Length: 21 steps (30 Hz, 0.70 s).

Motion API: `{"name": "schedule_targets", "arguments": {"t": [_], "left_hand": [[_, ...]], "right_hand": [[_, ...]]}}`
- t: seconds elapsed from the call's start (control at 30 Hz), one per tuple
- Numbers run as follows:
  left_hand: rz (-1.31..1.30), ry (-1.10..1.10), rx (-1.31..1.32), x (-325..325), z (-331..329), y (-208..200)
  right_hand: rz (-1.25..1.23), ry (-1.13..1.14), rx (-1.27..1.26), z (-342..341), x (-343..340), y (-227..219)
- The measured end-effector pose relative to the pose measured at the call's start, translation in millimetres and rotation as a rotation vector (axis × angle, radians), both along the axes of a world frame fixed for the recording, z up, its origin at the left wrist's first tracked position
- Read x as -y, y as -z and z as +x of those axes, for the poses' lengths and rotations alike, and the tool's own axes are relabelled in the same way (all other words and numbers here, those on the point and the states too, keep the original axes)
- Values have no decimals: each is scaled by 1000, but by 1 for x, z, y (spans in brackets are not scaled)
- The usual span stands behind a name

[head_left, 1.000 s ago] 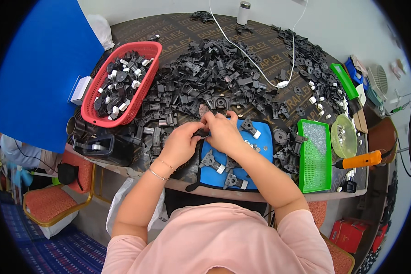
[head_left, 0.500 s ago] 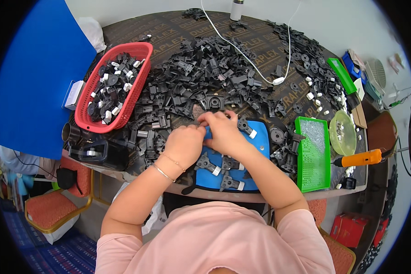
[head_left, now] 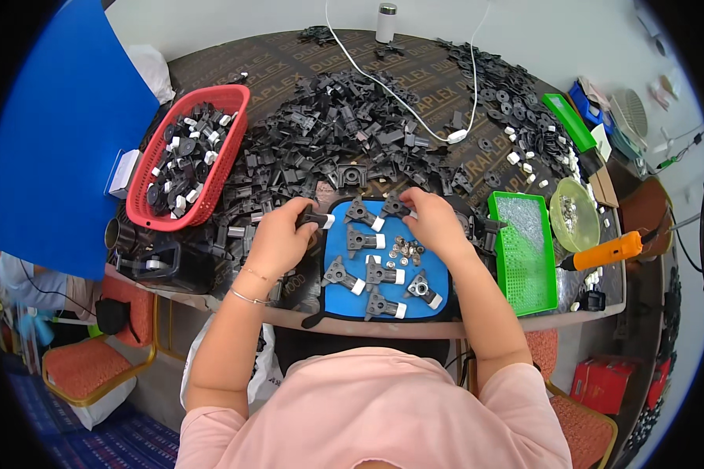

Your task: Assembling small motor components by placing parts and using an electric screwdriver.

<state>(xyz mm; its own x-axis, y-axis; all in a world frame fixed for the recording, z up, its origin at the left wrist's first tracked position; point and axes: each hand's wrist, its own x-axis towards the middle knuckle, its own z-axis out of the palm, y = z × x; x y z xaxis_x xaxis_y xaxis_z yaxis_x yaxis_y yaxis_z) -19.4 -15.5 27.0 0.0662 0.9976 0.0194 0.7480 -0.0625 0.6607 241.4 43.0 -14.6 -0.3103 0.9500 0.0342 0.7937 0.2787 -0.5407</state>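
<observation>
Drawn apart since the earlier frame, left hand (head_left: 278,236) to the left edge of the blue mat (head_left: 339,303), right hand (head_left: 432,221) to its upper right; heaped across the bench (head_left: 262,62) beyond, black parts (head_left: 321,129), probably for easy reach; laid out on the mat, white-ended pieces (head_left: 361,240), perhaps spread for picking singly; pinched in the left grip by its dark body, a similar piece (head_left: 313,216), white end free; under the right grip, another piece (head_left: 393,206), too covered to tell whether pinched; clustered mid-mat, metal discs (head_left: 405,250), likely handy to both sides.
</observation>
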Motion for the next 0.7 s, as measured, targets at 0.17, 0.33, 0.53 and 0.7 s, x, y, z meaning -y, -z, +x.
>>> {"name": "schedule_targets", "arguments": {"t": [0.17, 0.33, 0.53, 0.7], "left_hand": [[-234, -44, 549, 1, 9, 7], [-311, 95, 675, -3, 42, 9], [-138, 247, 313, -41, 103, 23], [-44, 351, -41, -74, 137, 36]], "right_hand": [[18, -30, -58, -20, -9, 10], [21, 9, -57, -9, -3, -7], [9, 247, -33, 53, 27, -18], [86, 65, 111, 56, 62, -5]]}}
